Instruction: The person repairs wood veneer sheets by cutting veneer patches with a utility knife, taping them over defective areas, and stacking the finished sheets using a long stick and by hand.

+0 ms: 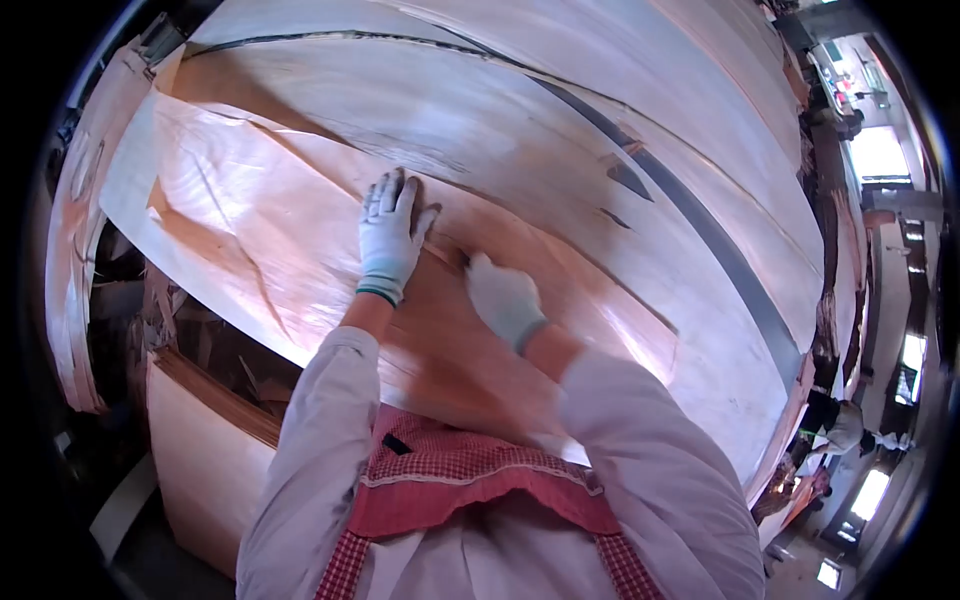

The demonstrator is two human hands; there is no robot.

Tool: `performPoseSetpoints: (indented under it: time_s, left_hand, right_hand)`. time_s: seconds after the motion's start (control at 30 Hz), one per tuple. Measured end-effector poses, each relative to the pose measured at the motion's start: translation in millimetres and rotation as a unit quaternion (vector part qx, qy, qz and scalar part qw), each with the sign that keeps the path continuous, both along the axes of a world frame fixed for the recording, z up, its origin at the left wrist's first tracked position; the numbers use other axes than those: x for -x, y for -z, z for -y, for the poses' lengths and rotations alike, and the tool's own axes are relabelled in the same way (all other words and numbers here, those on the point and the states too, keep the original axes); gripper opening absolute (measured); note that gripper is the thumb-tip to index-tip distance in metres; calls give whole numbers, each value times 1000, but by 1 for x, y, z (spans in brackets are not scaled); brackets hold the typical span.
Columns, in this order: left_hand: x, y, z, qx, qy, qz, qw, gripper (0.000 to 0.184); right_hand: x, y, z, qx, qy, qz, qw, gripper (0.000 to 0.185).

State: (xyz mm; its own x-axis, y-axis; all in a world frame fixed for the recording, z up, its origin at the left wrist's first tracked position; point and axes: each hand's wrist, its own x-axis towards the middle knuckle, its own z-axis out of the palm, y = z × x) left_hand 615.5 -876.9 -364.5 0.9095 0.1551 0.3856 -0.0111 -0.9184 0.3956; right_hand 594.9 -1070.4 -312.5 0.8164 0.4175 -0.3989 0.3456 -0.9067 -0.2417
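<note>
My left hand (393,232), in a white glove with a green cuff edge, lies flat with fingers stretched out on a reddish veneer sheet (230,190). To its right my right hand (500,297), gloved too and blurred, is closed at the sheet's surface. A small dark thing shows at its fingertips, too small to make out. The reddish sheet is long and creased at the left. Beneath it lie large pale veneer sheets (400,95) with a long dark split (700,220) on the right.
A stack of veneer (205,440) stands at the lower left, with scraps (240,365) beside it. Curled sheets (80,250) stand at the far left. A person (845,428) is in the background at the right, near bright windows (878,152).
</note>
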Motion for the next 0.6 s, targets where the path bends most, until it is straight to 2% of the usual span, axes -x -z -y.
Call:
performPoseSetpoints:
  time_s: [0.07,0.13,0.17,0.27,0.3,0.37,0.4,0.43,0.5,0.53,0.57,0.6]
  left_hand:
    - [6,-14,7,-41,-7,-11,999,46]
    - [5,-9,9,-41,-2,-8,999,49]
    - [5,-7,8,-42,0,-8,999,49]
    - [4,-1,8,-46,6,-13,999,49]
    - [4,-3,9,-47,7,-19,999,49]
    - [4,-6,10,-39,-14,-46,998,48]
    - [5,-6,10,-34,-10,-48,998,52]
    - [5,-6,9,-30,-4,-49,998,56]
    - [0,-12,4,1,2,-59,998,65]
    - [0,-16,4,30,1,-71,997,70]
    - [0,-20,3,58,0,-83,995,76]
    - [0,-20,3,71,-8,-78,994,79]
  right_hand:
    - [24,-17,70,34,-4,-41,999,19]
    - [42,-18,151,-90,193,-75,974,19]
    - [47,2,222,95,-121,19,988,21]
    - [42,-44,352,215,-30,-107,970,27]
    - [41,-56,363,46,-50,-48,997,23]
    - [30,-30,346,44,-32,43,998,23]
    - [28,-37,295,39,-21,83,996,24]
    - [11,-40,235,-53,-2,101,993,24]
    - [-32,12,155,-141,-9,105,984,19]
    - [-53,-7,90,-46,-42,99,993,19]
    - [-69,15,53,-178,-92,147,969,18]
    - [-78,-6,2,-79,-128,165,975,14]
